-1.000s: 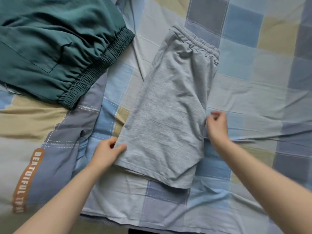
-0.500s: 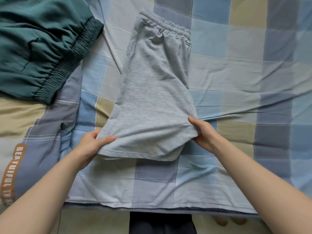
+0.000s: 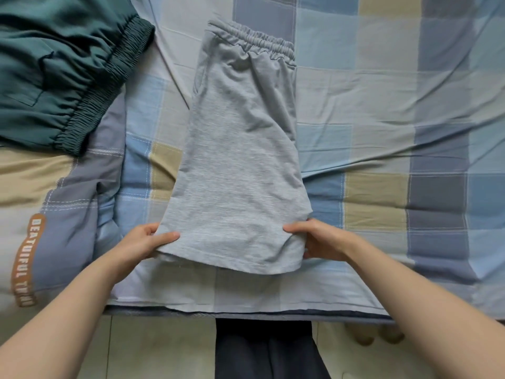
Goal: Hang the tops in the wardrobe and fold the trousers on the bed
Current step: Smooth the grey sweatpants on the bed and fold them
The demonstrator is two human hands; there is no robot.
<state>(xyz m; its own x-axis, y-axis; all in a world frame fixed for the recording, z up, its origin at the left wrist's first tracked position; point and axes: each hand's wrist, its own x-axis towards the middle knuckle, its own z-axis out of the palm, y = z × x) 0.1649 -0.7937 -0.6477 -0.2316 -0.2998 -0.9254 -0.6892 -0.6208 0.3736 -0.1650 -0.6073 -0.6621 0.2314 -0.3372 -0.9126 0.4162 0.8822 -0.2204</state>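
Left hand point(image 3: 144, 242): pinching the near left hem corner of the pale grey jersey shorts point(image 3: 240, 160), thumb on top, fingers tucked under the cloth.
Right hand point(image 3: 318, 239): pinching the near right hem corner, thumb on top, fingers curled beneath.
Shorts position: folded lengthwise, flat on the blue-and-beige checked bed sheet point(image 3: 382, 105), hem near the bed edge, gathered elastic waistband point(image 3: 254, 41) at the far end.
Handling: likely light, soft, limp knit; no stiffness, prone to sag and wrinkle; not slippery, not fragile.
Hold points: both hem corners, as now; judged best for carrying hem up to waistband.
Far left: dark green gathered-waist trousers point(image 3: 54, 72), apart from the shorts, untouched.
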